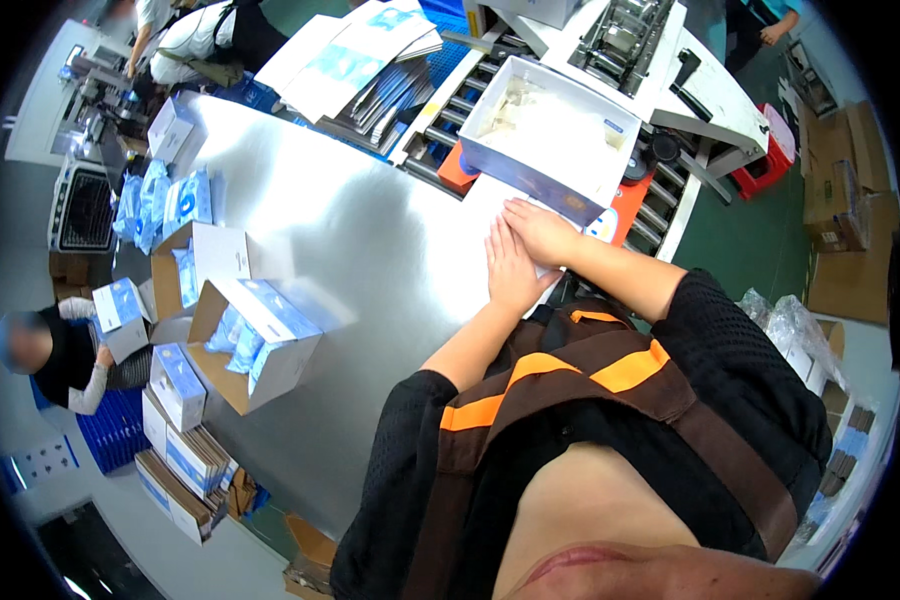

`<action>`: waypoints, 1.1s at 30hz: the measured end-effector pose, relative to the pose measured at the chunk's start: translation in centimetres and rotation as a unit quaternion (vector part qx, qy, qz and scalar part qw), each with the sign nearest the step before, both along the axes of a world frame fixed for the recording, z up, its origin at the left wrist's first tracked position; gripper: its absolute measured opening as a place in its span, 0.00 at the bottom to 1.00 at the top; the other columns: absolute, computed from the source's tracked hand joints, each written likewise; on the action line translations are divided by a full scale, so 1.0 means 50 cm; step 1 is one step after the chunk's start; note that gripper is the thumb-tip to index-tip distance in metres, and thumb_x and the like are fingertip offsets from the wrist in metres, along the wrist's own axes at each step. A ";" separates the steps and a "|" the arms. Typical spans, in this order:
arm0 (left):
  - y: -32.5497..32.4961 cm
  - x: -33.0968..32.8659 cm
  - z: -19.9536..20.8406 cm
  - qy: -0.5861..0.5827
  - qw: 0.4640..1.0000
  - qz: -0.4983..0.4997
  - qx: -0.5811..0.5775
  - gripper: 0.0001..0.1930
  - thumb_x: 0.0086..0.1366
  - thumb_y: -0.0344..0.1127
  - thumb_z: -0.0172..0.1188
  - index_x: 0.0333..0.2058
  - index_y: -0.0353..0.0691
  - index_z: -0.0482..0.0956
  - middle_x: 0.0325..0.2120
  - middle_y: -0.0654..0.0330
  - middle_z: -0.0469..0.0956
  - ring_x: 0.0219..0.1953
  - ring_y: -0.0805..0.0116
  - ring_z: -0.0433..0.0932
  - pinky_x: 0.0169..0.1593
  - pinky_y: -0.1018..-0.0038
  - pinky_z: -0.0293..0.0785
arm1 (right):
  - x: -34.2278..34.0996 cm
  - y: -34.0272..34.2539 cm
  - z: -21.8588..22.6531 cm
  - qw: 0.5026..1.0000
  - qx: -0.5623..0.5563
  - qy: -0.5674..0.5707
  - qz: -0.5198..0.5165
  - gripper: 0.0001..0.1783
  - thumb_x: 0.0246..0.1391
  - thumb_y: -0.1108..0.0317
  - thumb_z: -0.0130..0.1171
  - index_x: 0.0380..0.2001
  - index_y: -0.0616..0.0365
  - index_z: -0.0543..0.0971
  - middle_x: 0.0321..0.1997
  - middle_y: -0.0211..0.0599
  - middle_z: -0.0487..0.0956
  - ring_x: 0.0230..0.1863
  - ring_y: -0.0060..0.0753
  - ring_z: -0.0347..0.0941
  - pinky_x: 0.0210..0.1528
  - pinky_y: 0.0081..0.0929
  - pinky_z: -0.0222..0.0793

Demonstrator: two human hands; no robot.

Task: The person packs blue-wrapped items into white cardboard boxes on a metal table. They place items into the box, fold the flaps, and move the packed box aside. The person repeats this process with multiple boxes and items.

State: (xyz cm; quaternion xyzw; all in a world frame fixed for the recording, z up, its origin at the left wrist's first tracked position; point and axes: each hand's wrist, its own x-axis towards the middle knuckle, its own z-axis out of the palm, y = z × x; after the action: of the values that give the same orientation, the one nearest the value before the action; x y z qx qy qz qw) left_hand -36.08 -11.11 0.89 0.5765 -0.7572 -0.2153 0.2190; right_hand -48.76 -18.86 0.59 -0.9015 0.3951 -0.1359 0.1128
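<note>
My left hand (pixel 511 272) and my right hand (pixel 542 232) lie close together at the table's right edge, palms down and fingers stretched out. They rest on a flat white piece (pixel 477 203), and the right hand's fingers partly cover the left's. My hands hide most of that piece, so I cannot tell whether it is a sheet or a flat carton. Just beyond my fingertips stands an open white-and-blue box (pixel 530 172) with pale contents at its far left corner. Neither hand grips anything.
A roller conveyor (pixel 653 215) and a white machine (pixel 705 95) stand at the right. Flat printed cartons (pixel 355 65) are piled at the far side. On the metal table (pixel 370 260), open cartons (pixel 275 320) hold blue packets. Another person (pixel 65 350) holds a box at the left.
</note>
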 end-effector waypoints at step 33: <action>0.115 0.182 0.209 0.483 0.827 0.214 0.193 0.10 0.69 0.32 0.56 0.43 0.32 0.79 0.35 0.58 0.81 0.31 0.71 0.81 0.35 0.78 0.79 | -0.004 -0.034 0.346 0.857 0.474 -0.188 0.071 0.14 0.60 0.64 0.56 0.45 0.59 0.79 0.38 0.36 0.82 0.33 0.23 0.81 0.33 0.23 0.77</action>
State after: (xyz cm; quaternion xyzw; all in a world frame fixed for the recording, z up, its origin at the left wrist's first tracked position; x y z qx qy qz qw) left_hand -26.99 -5.35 11.32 0.5772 -0.3556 -0.5556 0.4814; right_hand -48.95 -20.58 17.91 -0.7214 0.3179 -0.0910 0.6084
